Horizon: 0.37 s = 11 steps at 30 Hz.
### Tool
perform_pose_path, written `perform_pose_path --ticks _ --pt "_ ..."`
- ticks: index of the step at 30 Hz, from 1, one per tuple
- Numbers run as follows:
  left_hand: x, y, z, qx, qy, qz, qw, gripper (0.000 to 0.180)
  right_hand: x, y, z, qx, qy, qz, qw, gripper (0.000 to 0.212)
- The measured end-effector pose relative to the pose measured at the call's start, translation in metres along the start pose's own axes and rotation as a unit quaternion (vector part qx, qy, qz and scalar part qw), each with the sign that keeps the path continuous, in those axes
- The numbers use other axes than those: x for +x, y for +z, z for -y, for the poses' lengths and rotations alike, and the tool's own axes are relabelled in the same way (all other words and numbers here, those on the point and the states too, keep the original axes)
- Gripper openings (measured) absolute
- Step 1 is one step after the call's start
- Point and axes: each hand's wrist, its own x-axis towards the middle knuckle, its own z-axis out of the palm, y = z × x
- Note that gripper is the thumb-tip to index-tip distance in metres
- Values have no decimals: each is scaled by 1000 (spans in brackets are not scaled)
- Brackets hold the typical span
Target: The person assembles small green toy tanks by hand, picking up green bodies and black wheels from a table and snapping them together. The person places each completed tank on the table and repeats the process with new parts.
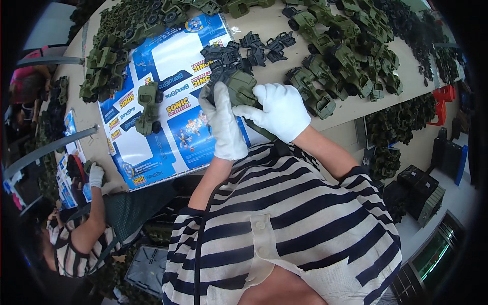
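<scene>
A dark green plastic toy military vehicle [242, 86] is held between my two white-gloved hands, close to my chest over the table's near edge. My left hand [224, 124] grips its left side, fingers pointing up along it. On the other side my right hand [282, 111] is bent round it, with thumb and fingertips pressed on the body. The gloves hide much of the toy. Just beyond it lies a loose cluster of small black plastic parts [254, 48]. Left of my left hand, a similar green toy vehicle [148, 108] rests on the blue-and-white printed sheet [160, 161].
Many green toy vehicles [345, 66] crowd the table [277, 25] at the right, with more piled at the far left. Dark parts [414, 43] heap up at far right. A red object [443, 104] hangs beyond. At left, a co-worker's gloved hand [96, 175] works near a metal rail [56, 147].
</scene>
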Motion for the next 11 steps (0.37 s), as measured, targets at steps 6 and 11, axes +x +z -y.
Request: perform_pose_path --ticks 6,11 --pt "-14 4 -7 92 44 7 995 56 -4 11 -4 28 -50 -45 997 44" --pt "1 -23 -18 -19 25 250 968 94 -12 3 -23 122 -42 -13 992 37"
